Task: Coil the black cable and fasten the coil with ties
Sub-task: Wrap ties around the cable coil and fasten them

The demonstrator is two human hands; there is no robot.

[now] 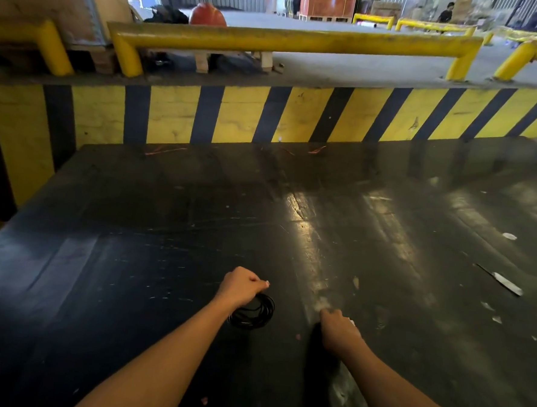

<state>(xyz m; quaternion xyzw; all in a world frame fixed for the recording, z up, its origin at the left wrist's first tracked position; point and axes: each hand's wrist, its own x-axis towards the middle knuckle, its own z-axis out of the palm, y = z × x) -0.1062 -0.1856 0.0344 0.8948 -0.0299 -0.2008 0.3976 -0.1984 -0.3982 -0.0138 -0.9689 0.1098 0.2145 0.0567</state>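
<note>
Cable (254, 311) looks coiled, left hand (240, 286) closed on it just above the counter (384, 242); right hand (338, 332) fisted on something small and pale (tie?), no fastening visible yet.

Left hand (243, 286) fisted, right hand (338, 331) fisted

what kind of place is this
Probably a warehouse or loading dock. Yellow pipe guard rails line a raised concrete ledge painted in yellow and black hazard stripes, an orange hard hat sits behind, and the worktable is scuffed.
</note>
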